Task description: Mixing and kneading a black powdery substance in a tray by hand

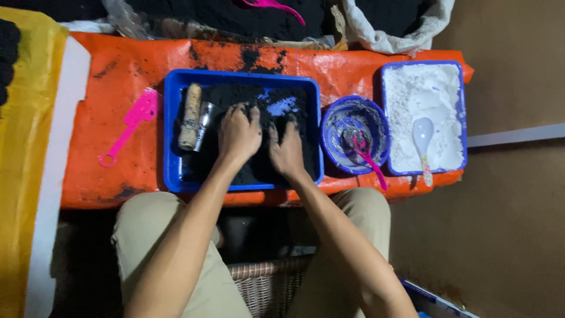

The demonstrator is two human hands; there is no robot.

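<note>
We press 2 spread, flat hands, left hand [238, 134] and right hand [286, 152], gripping nothing, into black powder [247, 100] | it lies in the blue tray [172, 126] | looks loose, soft, light; best scooped from below | beyond: roller [190, 116], bowl [355, 134].

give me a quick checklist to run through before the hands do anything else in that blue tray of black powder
1. Both hands in the powder: left hand and right hand press palm-down on the black powder - ok.
2. Blue tray fully on the orange sheet - ok.
3. Roller and small clear cup lie clear of the fingers, at the tray's left - ok.
4. Blue bowl upright beside the tray - ok.
5. White powder tray uncontaminated - cannot tell.
6. Pink scoop within reach - ok.
</note>
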